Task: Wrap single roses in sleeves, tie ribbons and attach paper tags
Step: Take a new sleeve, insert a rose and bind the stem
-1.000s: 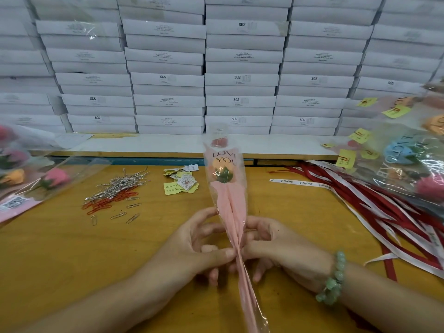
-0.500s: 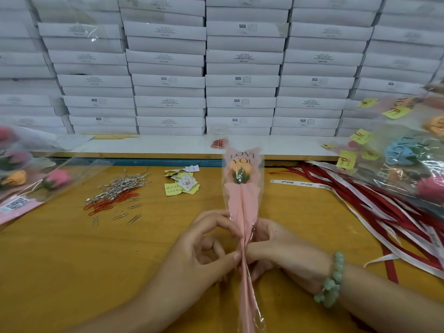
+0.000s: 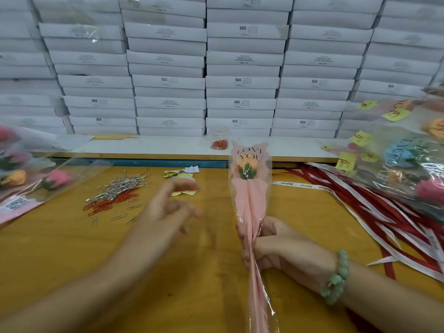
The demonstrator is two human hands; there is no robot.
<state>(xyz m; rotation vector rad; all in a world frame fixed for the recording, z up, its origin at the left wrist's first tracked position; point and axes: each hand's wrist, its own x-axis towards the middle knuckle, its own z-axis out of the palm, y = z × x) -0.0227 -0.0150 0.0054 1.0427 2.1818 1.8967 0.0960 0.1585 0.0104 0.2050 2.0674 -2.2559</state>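
Huge wall of flat white cardboard boxes across the back, then the yellow wooden tabletop in front. Heap of finished sleeved roses on the right edge, another batch of wrapped roses on the left, plus a sprawl of red and white ribbons down the right side of the table.

Middle of the shot: clear-and-pink cellophane sleeve printed LOVE YOU, held nearly upright above the table, orange rose with green sepals up in its wide top. No ribbon round the neck yet, no tag either, so probably early-ish on this one.

Biggest worry, just guessing: only one hand on the gathered neck. Slack grip there means pleats springing open or the whole thing tipping sideways. Too hard a squeeze, creased cellophane. Also, ribbons way over on the right, well apart from the free hand, so probably a reach across or a hand swap, easy way to knock the sleeve.

Right hand: wrapped round the gathered neck, fingers curled behind, thumb across the front, green bead bracelet on the wrist. Left hand: clear of the sleeve, hovering between it and a heap of silver and red paper clips, motion-blurred, fingers loosely parted, seemingly nothing in them.

Smallest bit: scatter of yellow paper tags just beyond the left fingertips.
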